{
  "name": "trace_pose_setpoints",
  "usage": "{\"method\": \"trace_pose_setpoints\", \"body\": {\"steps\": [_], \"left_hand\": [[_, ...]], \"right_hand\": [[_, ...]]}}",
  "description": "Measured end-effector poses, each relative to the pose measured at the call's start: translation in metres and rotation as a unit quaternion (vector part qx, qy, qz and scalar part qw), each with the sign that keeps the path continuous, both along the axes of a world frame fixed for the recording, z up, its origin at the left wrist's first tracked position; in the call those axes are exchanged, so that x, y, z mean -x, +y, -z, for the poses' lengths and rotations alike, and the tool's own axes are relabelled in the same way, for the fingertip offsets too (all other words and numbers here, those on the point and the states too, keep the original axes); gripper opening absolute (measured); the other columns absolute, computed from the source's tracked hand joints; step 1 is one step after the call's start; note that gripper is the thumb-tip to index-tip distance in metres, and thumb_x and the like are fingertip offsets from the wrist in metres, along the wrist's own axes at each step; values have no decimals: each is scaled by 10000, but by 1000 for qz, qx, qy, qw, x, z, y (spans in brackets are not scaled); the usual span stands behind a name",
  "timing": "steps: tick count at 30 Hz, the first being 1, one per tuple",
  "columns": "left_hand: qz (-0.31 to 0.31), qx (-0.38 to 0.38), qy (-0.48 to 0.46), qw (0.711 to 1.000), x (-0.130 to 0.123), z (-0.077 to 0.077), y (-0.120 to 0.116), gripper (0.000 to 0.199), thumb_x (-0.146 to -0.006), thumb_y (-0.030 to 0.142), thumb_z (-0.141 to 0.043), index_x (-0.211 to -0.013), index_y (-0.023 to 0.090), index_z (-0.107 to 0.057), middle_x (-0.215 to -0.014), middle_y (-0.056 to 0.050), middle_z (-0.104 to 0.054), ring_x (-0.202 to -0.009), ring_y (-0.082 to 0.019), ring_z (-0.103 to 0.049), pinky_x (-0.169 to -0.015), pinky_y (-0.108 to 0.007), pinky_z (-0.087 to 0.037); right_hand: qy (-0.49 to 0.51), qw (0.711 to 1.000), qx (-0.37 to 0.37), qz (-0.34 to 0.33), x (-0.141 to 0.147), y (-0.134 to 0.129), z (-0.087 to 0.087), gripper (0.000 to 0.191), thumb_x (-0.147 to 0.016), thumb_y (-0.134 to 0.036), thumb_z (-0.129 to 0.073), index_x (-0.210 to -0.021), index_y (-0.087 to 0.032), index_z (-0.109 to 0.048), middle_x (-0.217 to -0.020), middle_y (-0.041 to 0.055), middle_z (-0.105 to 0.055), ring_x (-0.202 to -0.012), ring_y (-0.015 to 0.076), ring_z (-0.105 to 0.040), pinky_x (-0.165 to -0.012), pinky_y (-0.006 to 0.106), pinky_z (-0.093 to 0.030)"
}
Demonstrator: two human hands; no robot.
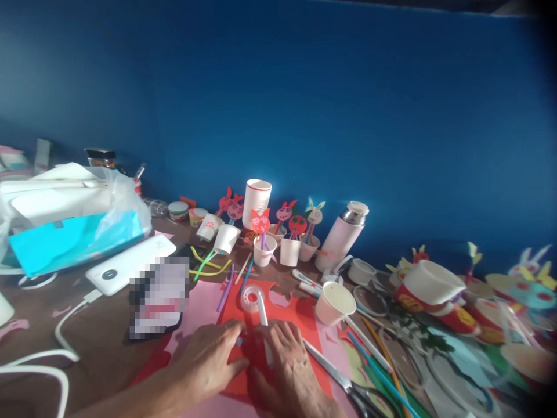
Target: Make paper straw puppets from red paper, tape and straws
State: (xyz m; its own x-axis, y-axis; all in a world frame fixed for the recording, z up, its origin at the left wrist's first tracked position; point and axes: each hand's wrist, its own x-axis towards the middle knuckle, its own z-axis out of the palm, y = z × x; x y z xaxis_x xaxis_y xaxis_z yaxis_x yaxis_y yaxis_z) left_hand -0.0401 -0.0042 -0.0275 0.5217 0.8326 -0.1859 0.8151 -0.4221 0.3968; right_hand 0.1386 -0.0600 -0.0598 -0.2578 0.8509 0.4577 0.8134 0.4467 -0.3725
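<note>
My left hand (pixel 211 354) rests on red paper (pixel 300 302), its thumb and fingers apart, with a small pale scrap (pixel 239 341) beside the fingertips. My right hand (pixel 287 354) lies over a slim white pen (pixel 261 305), fingers curled down on it; part of the pen is hidden beneath. Just beyond the pen's tip is a roll of clear tape (pixel 250 298) on the paper. Scissors (pixel 343 380) with black handles lie to the right of my right hand. A plain paper cup (pixel 335 303) stands past them.
A phone (pixel 159 299) and a white power bank (pixel 133 264) with a cable lie at left. Paper cups with red animal faces on straws (pixel 263 247) stand by the blue wall, near a pink thermos (pixel 343 235). Craft scraps and cups (pixel 429 281) crowd the right.
</note>
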Motion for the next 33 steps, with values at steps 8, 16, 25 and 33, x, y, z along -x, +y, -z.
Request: {"method": "trace_pose_setpoints", "body": {"steps": [8,16,25,33], "left_hand": [[5,-15,2,1000,1,7,0,346,-792,351,-600,-1116,232,-624,-1063,-96,-731,-1004,-335,-674,-857,-457,-511],[8,12,-5,1000,1,-7,-3,352,-798,318,-597,-1136,224,-620,-1058,-89,-733,-1019,-311,-675,-873,-413,-511],[9,22,-16,1000,-1,-15,-3,429,-786,314,-590,-1212,260,-596,-1158,-57,-710,-1090,-305,-652,-949,-426,-488],[6,26,-7,1000,-1,-13,-2,436,-781,313,-583,-1214,256,-587,-1164,-64,-709,-1097,-296,-648,-963,-419,-480]], "right_hand": [[-28,999,2,23,8,5,-4,364,-590,-132,-516,-943,-205,-570,-873,50,-614,-782,237,-526,-708,378,-386],[-35,998,-56,24,9,6,2,392,-574,-91,-500,-945,-206,-556,-876,52,-603,-785,237,-517,-702,375,-383],[-74,997,-15,18,7,6,1,301,-650,-127,-520,-937,-204,-571,-907,66,-580,-800,249,-502,-696,390,-387],[-90,996,-12,21,7,4,1,291,-686,-137,-512,-960,-207,-580,-896,77,-585,-805,255,-536,-748,425,-448]]}}
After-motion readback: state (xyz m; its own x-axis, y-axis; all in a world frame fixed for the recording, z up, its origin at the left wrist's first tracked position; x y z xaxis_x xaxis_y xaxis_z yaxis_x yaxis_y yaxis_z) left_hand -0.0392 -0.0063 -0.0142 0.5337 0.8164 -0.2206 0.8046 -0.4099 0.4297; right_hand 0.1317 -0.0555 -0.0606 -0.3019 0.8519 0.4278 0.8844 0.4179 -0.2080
